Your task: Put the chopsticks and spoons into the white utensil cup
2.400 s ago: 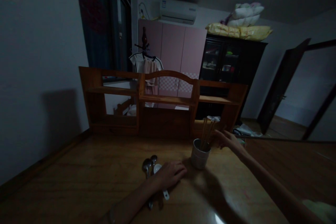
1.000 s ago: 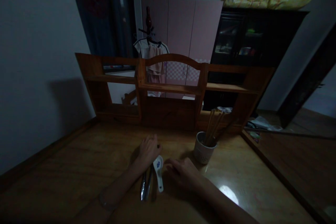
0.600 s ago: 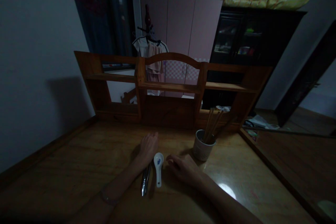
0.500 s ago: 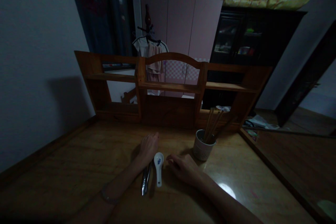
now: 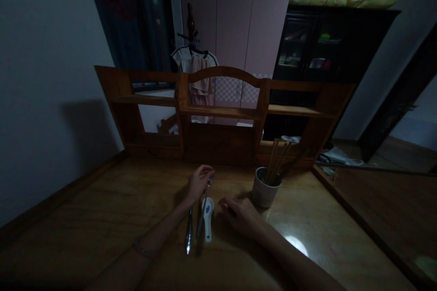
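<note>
My left hand (image 5: 198,183) pinches the far end of a slim metal utensil (image 5: 205,204) between thumb and fingers. Its head is partly covered by the fingertips, so its kind is unclear; the handle slants down toward me just left of the spoon. A white ceramic soup spoon (image 5: 207,220) with a blue mark lies on the table, bowl away from me. Another shiny metal utensil (image 5: 189,236) lies left of it, its far end hidden by my left wrist. My right hand (image 5: 241,216) rests on the table right of the spoon, fingers loosely curled with nothing visible in them.
A light-coloured cup (image 5: 265,195) holding several wooden chopsticks (image 5: 276,161) stands beyond my right hand. Along the back of the wooden table (image 5: 136,195) runs a wooden shelf unit (image 5: 221,111). A wall (image 5: 51,122) borders the left side.
My left hand has turned and drawn one metal utensil away from the other, rightward and upward toward the soup spoon. The other utensil stays on the table. My right hand has barely moved.
</note>
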Tool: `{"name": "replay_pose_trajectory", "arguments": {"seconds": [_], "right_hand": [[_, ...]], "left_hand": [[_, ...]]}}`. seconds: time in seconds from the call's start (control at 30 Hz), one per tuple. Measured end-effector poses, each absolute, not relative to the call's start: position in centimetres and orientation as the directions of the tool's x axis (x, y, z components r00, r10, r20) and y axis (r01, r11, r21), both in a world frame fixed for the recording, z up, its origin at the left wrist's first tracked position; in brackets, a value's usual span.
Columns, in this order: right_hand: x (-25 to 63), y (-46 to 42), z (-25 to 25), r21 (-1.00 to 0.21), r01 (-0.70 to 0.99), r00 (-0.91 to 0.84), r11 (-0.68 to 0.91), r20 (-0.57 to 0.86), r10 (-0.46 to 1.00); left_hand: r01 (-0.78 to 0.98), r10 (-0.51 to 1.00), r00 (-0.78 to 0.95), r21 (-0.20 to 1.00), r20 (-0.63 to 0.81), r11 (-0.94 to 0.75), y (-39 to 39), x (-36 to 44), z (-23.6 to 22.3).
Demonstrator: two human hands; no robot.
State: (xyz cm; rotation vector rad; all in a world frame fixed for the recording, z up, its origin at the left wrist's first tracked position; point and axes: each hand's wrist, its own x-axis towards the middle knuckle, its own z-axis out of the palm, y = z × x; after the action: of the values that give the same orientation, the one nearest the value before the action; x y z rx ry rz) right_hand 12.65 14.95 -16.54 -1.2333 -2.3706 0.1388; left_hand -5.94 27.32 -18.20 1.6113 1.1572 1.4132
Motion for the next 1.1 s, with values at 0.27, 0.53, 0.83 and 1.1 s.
{"name": "replay_pose_trajectory", "arguments": {"seconds": [0.27,0.53,0.83,1.1], "right_hand": [[12.7,15.2,-16.5,-0.373,0.714,-0.466,0.593,0.378,0.8],[12.7,15.1,-16.1,-0.402,0.715,-0.439,0.572,0.379,0.815],[12.7,15.1,-16.1,-0.415,0.717,-0.433,0.56,0.365,0.824],[12.7,15.1,-16.3,-0.416,0.714,-0.439,0.563,0.36,0.823]], "left_hand": [[0.138,0.917,0.07,0.907,0.393,-0.399,26.2,-5.4,-17.5],[0.18,0.878,0.126,0.86,0.462,-0.478,25.4,-5.2,-17.3],[0.178,0.877,0.075,0.859,0.474,-0.48,25.2,-5.1,-17.0],[0.124,0.886,0.007,0.879,0.463,-0.46,25.0,-5.0,-16.7]]}}
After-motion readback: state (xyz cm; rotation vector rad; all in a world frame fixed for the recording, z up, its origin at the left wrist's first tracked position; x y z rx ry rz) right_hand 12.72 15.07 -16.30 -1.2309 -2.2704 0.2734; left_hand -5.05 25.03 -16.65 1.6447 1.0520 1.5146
